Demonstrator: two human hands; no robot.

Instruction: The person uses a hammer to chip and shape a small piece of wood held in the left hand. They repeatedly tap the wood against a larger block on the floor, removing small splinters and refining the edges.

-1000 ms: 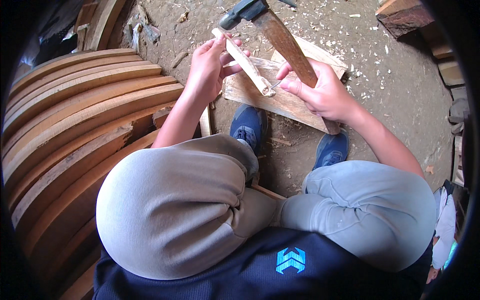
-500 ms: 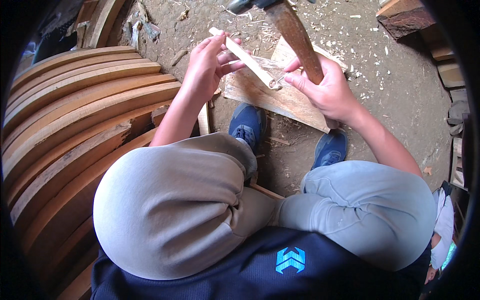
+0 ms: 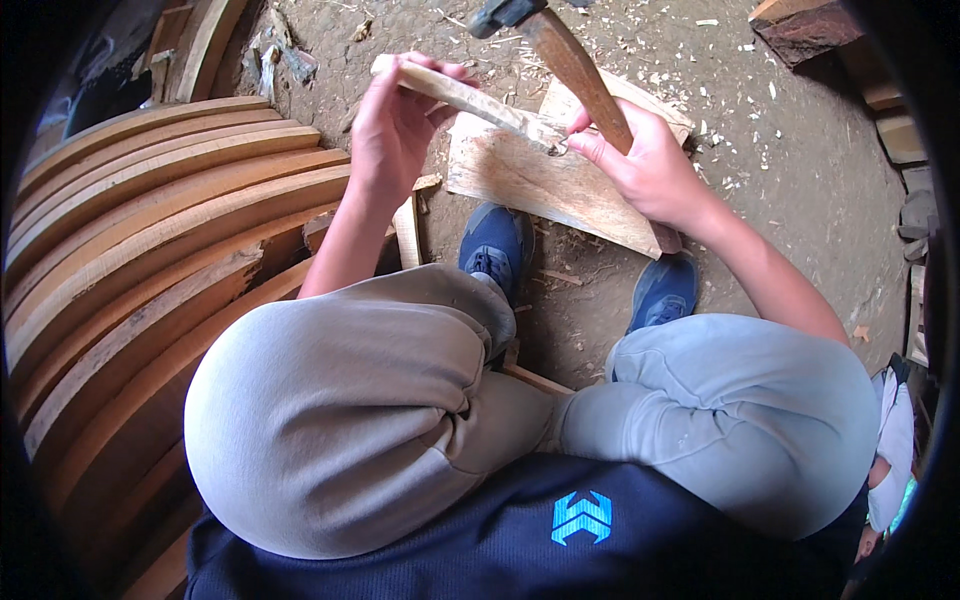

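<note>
A slim, pale wooden stick (image 3: 478, 103) slants across in front of me, its upper left end in my left hand (image 3: 388, 135), fingers curled around it. The stick's lower right end looks rough and meets the thumb and forefinger of my right hand (image 3: 650, 165). That same hand is wrapped round the brown wooden handle (image 3: 580, 75) of a hammer, whose dark metal head (image 3: 508, 14) points up and away to the left. Whether anything small sits between the right fingertips and the stick end is too fine to make out. Below both hands lies a flat wooden board (image 3: 530, 180).
Curved planks (image 3: 180, 190) are stacked along the left side. Pale wood chips (image 3: 735, 140) litter the dirt floor. A dark wood block (image 3: 805, 35) stands far right. My blue shoes (image 3: 495, 245) are beside the board; another person's sleeve (image 3: 890, 450) shows at the right edge.
The stick has tilted flatter, its left end shifting left with my left hand. My right hand and the hammer have moved slightly; more of the hammer head now shows.
</note>
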